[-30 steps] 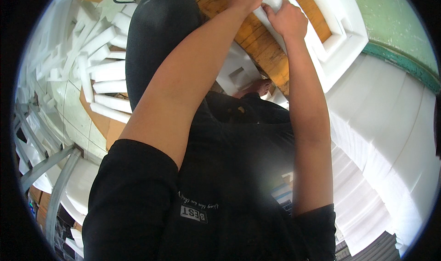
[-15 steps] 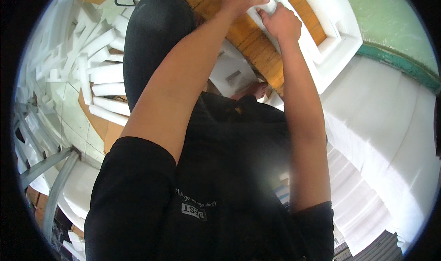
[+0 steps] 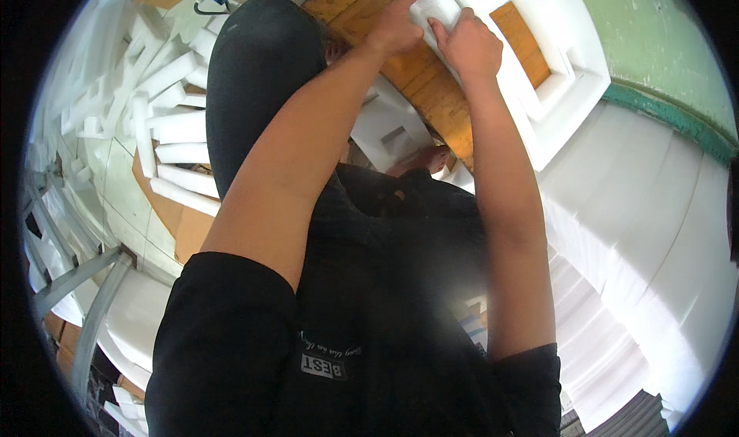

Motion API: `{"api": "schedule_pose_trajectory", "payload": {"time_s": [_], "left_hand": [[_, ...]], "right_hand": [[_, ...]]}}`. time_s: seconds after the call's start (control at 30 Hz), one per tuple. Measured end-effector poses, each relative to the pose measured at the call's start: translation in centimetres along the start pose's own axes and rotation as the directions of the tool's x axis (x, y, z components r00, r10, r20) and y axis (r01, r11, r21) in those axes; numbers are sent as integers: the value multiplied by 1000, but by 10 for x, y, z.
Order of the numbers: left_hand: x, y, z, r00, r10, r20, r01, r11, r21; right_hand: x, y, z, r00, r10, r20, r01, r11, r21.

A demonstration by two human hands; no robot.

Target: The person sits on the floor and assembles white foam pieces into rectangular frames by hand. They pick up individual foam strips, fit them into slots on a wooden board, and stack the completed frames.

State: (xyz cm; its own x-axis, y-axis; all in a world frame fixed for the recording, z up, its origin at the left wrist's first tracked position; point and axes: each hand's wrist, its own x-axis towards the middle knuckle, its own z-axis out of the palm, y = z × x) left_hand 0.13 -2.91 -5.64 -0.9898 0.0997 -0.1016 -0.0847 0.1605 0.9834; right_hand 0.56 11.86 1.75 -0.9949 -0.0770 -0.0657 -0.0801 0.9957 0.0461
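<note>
A white foam frame with a rectangular opening lies on a brown wooden board top at the upper right. My right hand is closed on the frame's near side bar, its thumb pointing up-left and its fingers curled over the foam. By the frame's rounded left corner is my left hand, smeared by motion. Its fingers are partly lost against the white foam, so their grip does not show.
Many white foam strips lie piled on the tiled floor at left, some on cardboard. Metal bars stand at lower left. White foam sheets fill the right side beside a green wall.
My left hand has drawn back a little from the foam frame's corner, and its thumb no longer lies across the foam. The right hand keeps its hold, nearly in place.
</note>
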Motion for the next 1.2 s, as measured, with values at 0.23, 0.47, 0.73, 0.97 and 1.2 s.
{"api": "schedule_pose_trajectory", "payload": {"time_s": [0.23,0.47,0.73,0.97,1.2], "left_hand": [[26,-35,-2,994,111,-20,-108,986,125],[21,32,18,987,64,-150,-63,998,11],[34,14,25,976,135,-170,-157,980,-123],[31,45,15,994,-6,-113,33,971,236],[85,44,-10,967,-86,238,18,962,274]], "right_hand": [[1,2,12,996,-68,-64,65,997,-46],[3,9,-7,993,-8,116,1,998,60],[-27,49,-16,971,3,-237,96,911,402],[-144,202,-2,556,736,-386,-355,630,691],[-187,251,43,558,718,415,-201,-368,908]]}}
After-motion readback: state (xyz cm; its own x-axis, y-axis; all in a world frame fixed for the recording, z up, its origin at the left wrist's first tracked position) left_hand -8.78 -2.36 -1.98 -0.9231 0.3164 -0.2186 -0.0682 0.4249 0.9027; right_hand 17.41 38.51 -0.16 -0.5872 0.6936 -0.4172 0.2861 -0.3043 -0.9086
